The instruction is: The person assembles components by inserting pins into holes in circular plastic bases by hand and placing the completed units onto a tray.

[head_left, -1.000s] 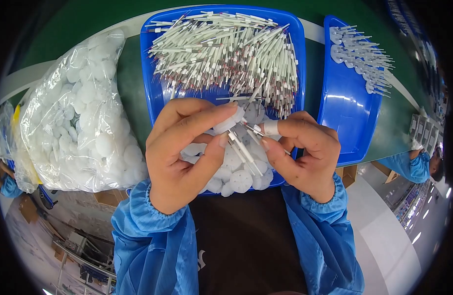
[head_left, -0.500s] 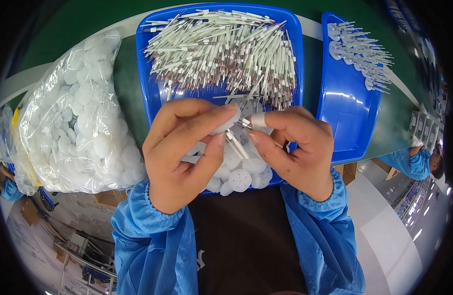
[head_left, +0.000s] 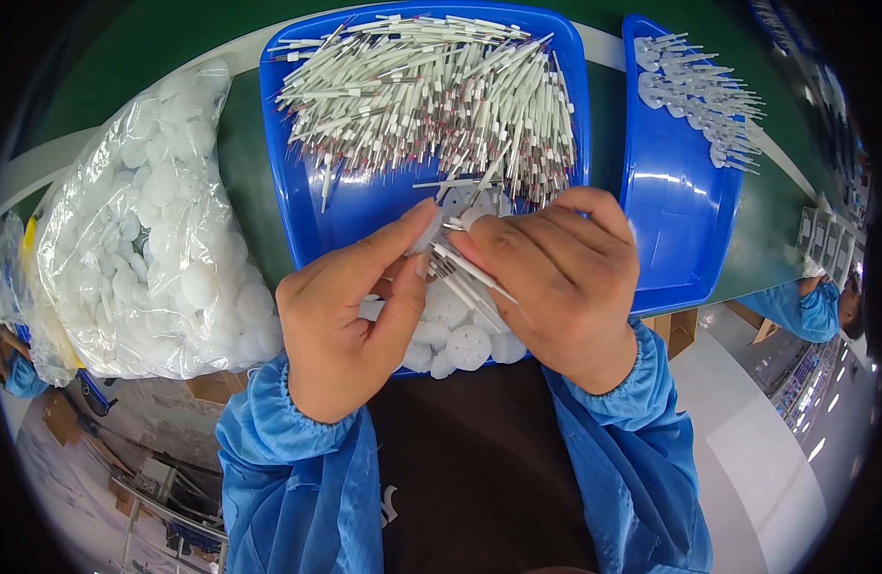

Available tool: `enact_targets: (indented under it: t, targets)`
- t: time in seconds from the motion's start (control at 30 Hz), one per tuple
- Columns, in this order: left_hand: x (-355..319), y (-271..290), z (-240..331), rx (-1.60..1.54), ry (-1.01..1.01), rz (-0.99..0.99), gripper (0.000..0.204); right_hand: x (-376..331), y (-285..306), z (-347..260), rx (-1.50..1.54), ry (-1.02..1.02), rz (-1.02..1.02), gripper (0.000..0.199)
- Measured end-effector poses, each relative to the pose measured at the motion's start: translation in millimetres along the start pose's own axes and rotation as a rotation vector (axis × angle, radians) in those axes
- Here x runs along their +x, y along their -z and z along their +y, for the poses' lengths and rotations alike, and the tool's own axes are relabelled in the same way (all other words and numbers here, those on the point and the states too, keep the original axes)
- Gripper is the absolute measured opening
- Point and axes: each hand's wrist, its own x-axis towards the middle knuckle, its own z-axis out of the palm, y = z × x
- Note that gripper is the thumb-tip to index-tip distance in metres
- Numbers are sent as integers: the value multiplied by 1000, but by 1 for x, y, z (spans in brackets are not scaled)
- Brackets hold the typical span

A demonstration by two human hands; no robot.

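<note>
Between the thumb and fingers of my left hand [head_left: 341, 311] is a white plastic disc [head_left: 427, 230], tilted on edge. Several thin white rods [head_left: 472, 275] with dark, wire-like ends extend from beside the disc toward my right hand. Closed against the disc's right side, my right hand [head_left: 573, 287] pinches a thin white rod, mostly hidden by its fingers. A white wrap [head_left: 474, 219] circles one of its fingers. Under both hands, loose white discs with small holes [head_left: 468, 348] lie in the near part of a blue tray [head_left: 276, 143].
A heap of white rods [head_left: 431, 91] fills the tray's far part. At right, another blue tray [head_left: 675, 215] holds discs fitted with rods [head_left: 697, 100]. A clear bag of white discs [head_left: 149, 234] lies at left. Another person's blue sleeve [head_left: 800, 314] shows far right.
My right hand has turned over, its back now upward, and closed in against the disc. The disc in my left hand has tilted more on edge and shifted slightly left.
</note>
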Motion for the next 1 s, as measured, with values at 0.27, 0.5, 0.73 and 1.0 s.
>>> enact_targets:
  t: [0.27, 0.5, 0.73, 1.0]
  targets:
    - [14, 7, 2, -150, -7, -7, 43, -7, 13, 2, 68, -40, -42, 26]
    - [19, 14, 6, 6, -261, -32, 51, -14, 27, 26, 671, -317, -43, 38]
    - [18, 3, 10, 226, -502, -15, 58, -4, 21, 2, 914, -466, -133, 35]
    - [16, -2, 9, 331, -628, 57, 60, -14, 14, 3, 1106, -502, -118, 39]
